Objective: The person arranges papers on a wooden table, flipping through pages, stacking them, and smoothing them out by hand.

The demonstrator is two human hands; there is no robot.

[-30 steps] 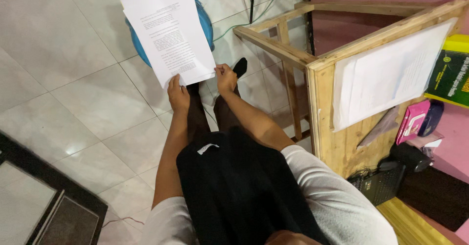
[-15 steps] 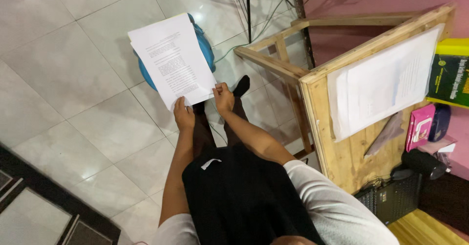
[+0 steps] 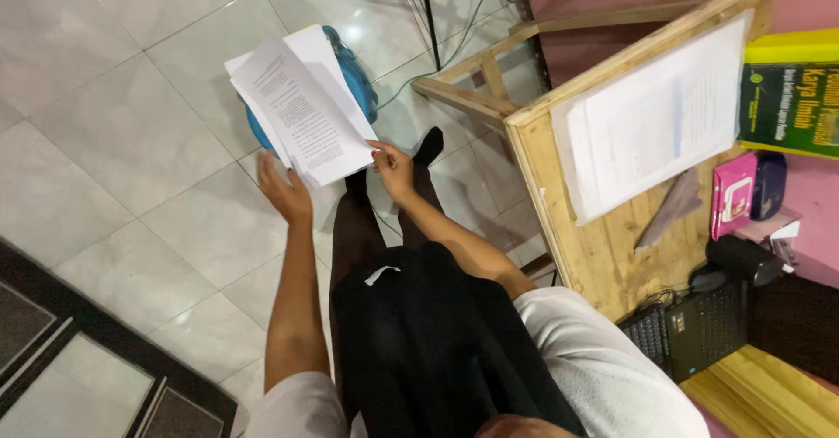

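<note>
Above the tiled floor (image 3: 131,141), in front of the person's legs, the papers (image 3: 301,110) are held out with their long axis running away from the body, up and to the left, the top sheet lifting apart from those beneath. The left hand (image 3: 284,195) grips the near left corner from below, and the right hand (image 3: 393,165) pinches the near right corner. A blue stool (image 3: 358,75) lies beneath the sheets, with a wooden table (image 3: 603,246) off to the right.

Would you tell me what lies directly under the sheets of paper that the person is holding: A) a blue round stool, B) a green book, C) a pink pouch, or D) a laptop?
A: the blue round stool shows behind the held paper sheets, on the tiled floor.
</note>
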